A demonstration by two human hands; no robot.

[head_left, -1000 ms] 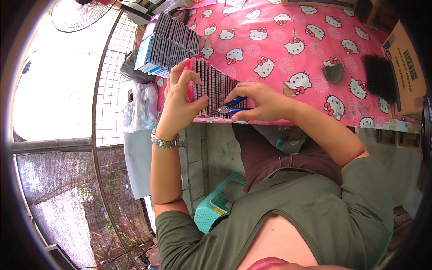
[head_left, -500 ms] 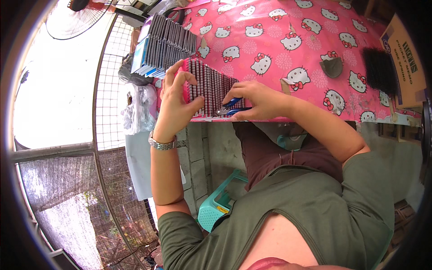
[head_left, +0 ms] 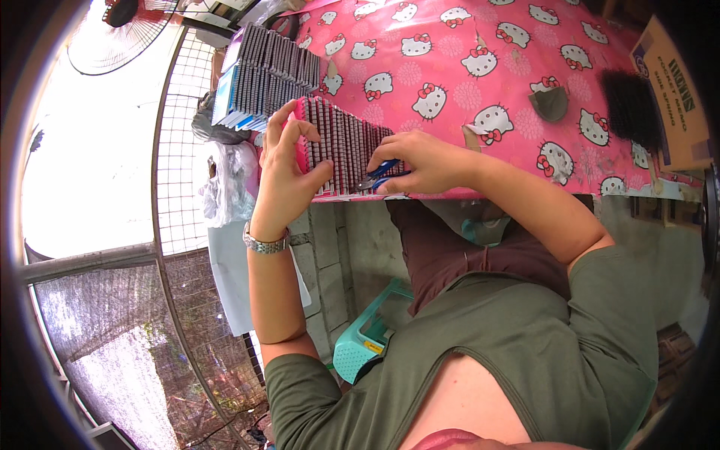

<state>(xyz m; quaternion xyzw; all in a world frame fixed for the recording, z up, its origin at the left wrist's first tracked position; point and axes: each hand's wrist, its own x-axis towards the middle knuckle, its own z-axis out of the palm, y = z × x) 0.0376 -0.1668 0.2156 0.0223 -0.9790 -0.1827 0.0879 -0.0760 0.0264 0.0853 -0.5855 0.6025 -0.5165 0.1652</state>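
Wrapping the right grip (head_left: 429,163) around blue-handled cutters (head_left: 387,166), thumb and fingers to opposite handles, with the tips toward nine o'clock at the near edge of a row of spiral-bound notebooks (head_left: 341,146), probably for a level approach to the coils. Too small to tell whether touching a coil. Spreading the left grip (head_left: 289,161) over the row's nine-o'clock end, thumb against the coils, fingers bent beside a pink cover, apparently to brace the row against leaning. Packed closely between both, coils exposed, along the desk's (head_left: 420,75) six-o'clock edge, likely for easy reach.

Farther out, toward half past ten from the row, more notebooks (head_left: 274,71) in stacks, seemingly parked clear of the cutters. At half past eight, a pale plastic bag (head_left: 229,184). Between two and three o'clock, a grey-green scrap (head_left: 550,103); near three, a dark bristly bundle (head_left: 628,112) against a brown carton (head_left: 671,97), perhaps kept aside for working room. At ten, farthest off, a fan (head_left: 124,22).
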